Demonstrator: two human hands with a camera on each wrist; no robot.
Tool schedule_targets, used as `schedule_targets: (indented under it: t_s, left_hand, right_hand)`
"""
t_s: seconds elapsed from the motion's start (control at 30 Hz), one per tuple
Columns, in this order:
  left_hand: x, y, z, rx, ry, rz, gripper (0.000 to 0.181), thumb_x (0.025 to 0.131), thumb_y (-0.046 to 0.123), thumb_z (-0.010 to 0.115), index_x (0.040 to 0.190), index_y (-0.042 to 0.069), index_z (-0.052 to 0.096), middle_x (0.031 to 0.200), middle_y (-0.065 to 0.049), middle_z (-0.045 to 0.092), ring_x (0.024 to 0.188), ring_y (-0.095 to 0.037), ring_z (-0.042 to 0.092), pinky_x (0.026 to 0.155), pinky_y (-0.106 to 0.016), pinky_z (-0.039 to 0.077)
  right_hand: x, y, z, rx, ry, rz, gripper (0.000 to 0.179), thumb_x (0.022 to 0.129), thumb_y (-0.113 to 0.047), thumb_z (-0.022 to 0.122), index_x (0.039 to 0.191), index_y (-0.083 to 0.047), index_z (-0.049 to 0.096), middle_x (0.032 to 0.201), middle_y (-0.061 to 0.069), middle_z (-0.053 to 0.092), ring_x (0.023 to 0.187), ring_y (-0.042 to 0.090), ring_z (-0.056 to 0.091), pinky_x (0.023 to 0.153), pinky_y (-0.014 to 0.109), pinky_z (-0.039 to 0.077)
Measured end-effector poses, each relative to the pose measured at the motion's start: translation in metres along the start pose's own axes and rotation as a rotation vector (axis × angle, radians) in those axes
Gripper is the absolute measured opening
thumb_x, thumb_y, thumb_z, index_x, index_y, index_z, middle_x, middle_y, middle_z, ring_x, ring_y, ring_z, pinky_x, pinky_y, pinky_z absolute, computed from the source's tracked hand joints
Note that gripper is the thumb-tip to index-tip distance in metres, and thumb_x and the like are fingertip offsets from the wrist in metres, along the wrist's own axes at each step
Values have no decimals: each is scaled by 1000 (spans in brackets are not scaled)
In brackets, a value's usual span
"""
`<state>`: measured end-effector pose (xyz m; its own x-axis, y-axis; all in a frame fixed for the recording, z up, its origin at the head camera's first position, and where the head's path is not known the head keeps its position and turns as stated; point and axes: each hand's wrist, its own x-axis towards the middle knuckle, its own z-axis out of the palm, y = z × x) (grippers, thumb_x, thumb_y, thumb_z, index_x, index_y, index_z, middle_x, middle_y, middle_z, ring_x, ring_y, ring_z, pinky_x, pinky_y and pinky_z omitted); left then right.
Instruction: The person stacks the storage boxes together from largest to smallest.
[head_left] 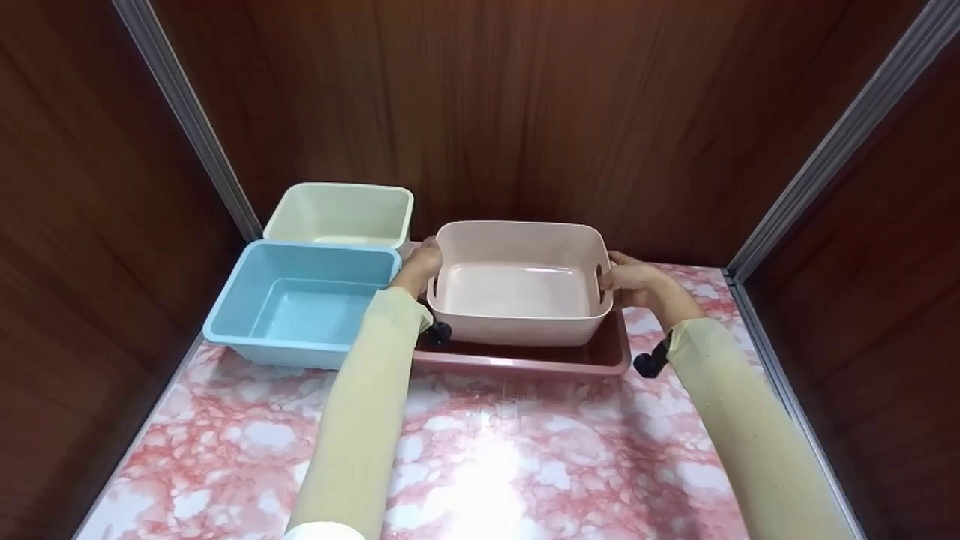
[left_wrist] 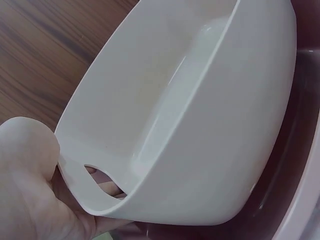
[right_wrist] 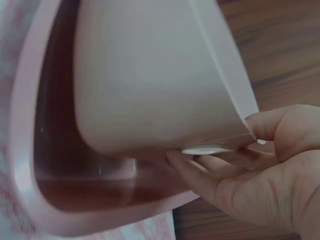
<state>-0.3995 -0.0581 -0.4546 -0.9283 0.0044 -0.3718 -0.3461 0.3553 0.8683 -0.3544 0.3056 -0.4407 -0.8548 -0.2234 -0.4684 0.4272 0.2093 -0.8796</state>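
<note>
A pale pink plastic basin [head_left: 517, 330] with a handle slot at each end is held level between both hands. My left hand [head_left: 421, 264] grips its left end; in the left wrist view, fingers [left_wrist: 109, 188] show through the slot [left_wrist: 102, 185]. At the opposite end my right hand [head_left: 634, 281] grips the rim, thumb on top and fingertips [right_wrist: 187, 167] under the slot. Beneath it lies a larger dark red basin [head_left: 525, 365], and the pink one sits partly within its outline in both wrist views.
To the left stands a light blue basin [head_left: 300, 343], with a pale green basin [head_left: 337, 202] behind it. Dark wood panels [head_left: 517, 112] enclose the back and sides. The red-and-white marbled tabletop [head_left: 465, 450] extends in front.
</note>
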Motion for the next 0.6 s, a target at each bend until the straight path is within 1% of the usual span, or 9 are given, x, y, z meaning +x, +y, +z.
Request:
schedule_targets:
  t_s: [0.17,0.23,0.3,0.33,0.4,0.47,0.5,0.57,0.6]
  left_hand:
    - [6,-5,5,-86,-17,1,51,106,30,11,154,25,26,152,-9,33,129,-25,39,101,-43,38]
    - [35,-20,9,-97,-7,37,51,105,29,12,153,28,29,149,-7,37,124,-22,42,96,-38,41]
    - [48,-26,11,-93,-3,35,51,104,27,14,152,31,31,150,-4,37,126,-20,41,98,-36,40]
    - [50,-29,11,-80,7,39,51,104,27,15,151,30,32,149,-5,37,125,-20,41,97,-35,40]
    - [50,-31,12,-62,34,-2,51,103,27,16,152,24,31,148,-8,38,124,-22,42,96,-35,41]
    - [13,-16,7,-55,39,-67,51,104,26,18,153,17,29,148,-11,36,126,-26,42,99,-38,41]
    - [-2,-10,6,-43,52,-74,51,104,25,18,153,13,30,148,-13,37,125,-27,42,99,-37,41]
    - [-19,-5,5,-67,62,-88,50,105,23,20,150,7,34,144,-15,41,121,-28,44,98,-38,42]
    - [-23,-4,5,-61,67,-74,49,105,22,22,148,5,38,142,-16,43,119,-27,45,97,-37,43]
  right_hand:
    - [14,13,-9,38,-32,11,94,76,12,40,155,-21,2,136,26,35,118,42,46,95,58,41]
    - [16,15,-8,66,-39,16,99,76,13,38,156,-27,-5,143,25,29,123,43,40,98,59,38]
    - [18,16,-7,83,-45,21,104,76,14,37,154,-34,-10,147,24,25,128,44,35,100,60,35]
    - [21,18,-7,98,-44,31,106,76,14,37,153,-39,-11,148,24,23,129,44,34,100,60,35]
    - [23,20,-6,110,-44,33,107,75,15,36,152,-43,-11,148,24,23,130,45,33,100,61,35]
    - [23,22,-4,87,-33,32,103,76,14,36,153,-40,-6,145,26,26,127,45,37,98,59,38]
    - [23,22,-2,77,-27,35,100,77,13,36,154,-36,-2,144,26,28,126,45,39,97,59,39]
    - [20,22,0,57,1,44,91,78,12,37,154,-27,4,140,26,34,124,44,42,96,56,41]
    - [18,22,1,55,14,47,88,78,13,37,153,-23,7,138,26,36,123,43,43,96,56,42]
